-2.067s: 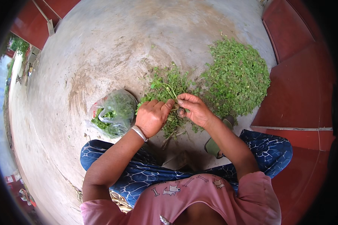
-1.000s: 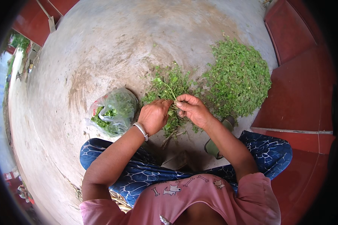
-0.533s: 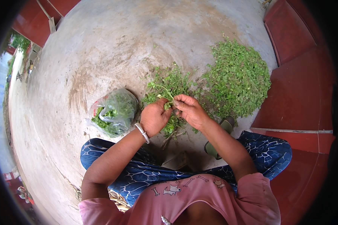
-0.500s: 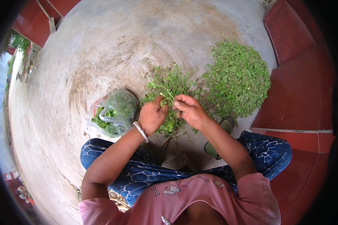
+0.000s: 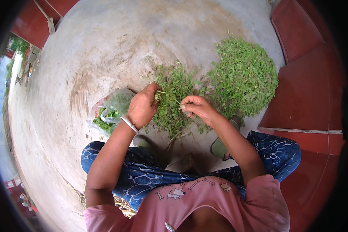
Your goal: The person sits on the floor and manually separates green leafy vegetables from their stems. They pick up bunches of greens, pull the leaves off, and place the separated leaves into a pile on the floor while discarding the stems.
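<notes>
My left hand (image 5: 143,103), with a pale bracelet (image 5: 130,124) at its wrist, is closed around some greens; pale cut stem ends (image 5: 159,92) stick out by its thumb. It hovers between the clear plastic bag (image 5: 121,99) and a small heap of leafy greens (image 5: 176,83). To the right, my right hand (image 5: 198,109) pinches a thin pale green stem (image 5: 176,101) between thumb and fingertips, over the right side of the small heap. The two hands are apart. Leafy greens (image 5: 105,120) show inside the bag, which is partly hidden behind my left hand.
A larger heap of greens (image 5: 245,77) lies on the concrete floor (image 5: 116,46) to the right. Beyond it stand dark red panels (image 5: 305,92). My green shoes (image 5: 219,146) are close to the small heap. A red panel (image 5: 34,23) is at the far left.
My hands were together over the small heap and have moved apart. The left went left and away, now in front of the bag; the right shifted slightly right with a stem.
</notes>
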{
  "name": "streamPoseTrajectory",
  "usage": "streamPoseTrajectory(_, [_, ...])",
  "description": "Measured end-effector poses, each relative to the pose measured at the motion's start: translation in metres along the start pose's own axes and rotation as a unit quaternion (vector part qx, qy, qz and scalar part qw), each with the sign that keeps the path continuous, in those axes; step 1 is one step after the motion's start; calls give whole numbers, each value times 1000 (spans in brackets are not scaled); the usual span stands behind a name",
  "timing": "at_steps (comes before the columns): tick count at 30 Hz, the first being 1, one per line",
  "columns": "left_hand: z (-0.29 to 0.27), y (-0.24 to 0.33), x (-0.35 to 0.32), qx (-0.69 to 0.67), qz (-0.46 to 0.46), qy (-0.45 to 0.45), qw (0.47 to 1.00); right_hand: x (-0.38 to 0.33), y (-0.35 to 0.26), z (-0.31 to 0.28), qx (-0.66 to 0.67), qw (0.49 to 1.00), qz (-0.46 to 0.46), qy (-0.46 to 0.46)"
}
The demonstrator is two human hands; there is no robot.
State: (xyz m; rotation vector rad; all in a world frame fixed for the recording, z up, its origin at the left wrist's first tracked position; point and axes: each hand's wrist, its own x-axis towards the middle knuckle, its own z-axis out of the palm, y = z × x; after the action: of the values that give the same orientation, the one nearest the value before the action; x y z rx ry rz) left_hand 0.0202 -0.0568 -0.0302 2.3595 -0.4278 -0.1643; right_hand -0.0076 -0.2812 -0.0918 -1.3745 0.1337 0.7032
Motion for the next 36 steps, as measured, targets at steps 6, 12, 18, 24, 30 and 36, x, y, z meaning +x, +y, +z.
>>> streamPoseTrajectory(6, [4,13,-4,133,50,-73,987,-3,-2,3,-31,999,11,-7])
streamPoseTrajectory(12, [20,8,-11,121,149,-105,976,-4,-5,9,-77,997,-11,-2])
streamPoseTrajectory(18, [23,8,-13,152,174,-134,964,-1,3,10,-105,994,-18,-18])
streamPoseTrajectory(24, [28,4,-15,196,166,-164,953,2,11,16,-194,978,-74,4])
streamPoseTrajectory(30, [29,4,-15,179,64,-108,976,8,38,31,-225,954,-196,13])
streamPoseTrajectory(36, [0,-6,7,-44,-12,16,999,10,74,36,-365,907,-204,54])
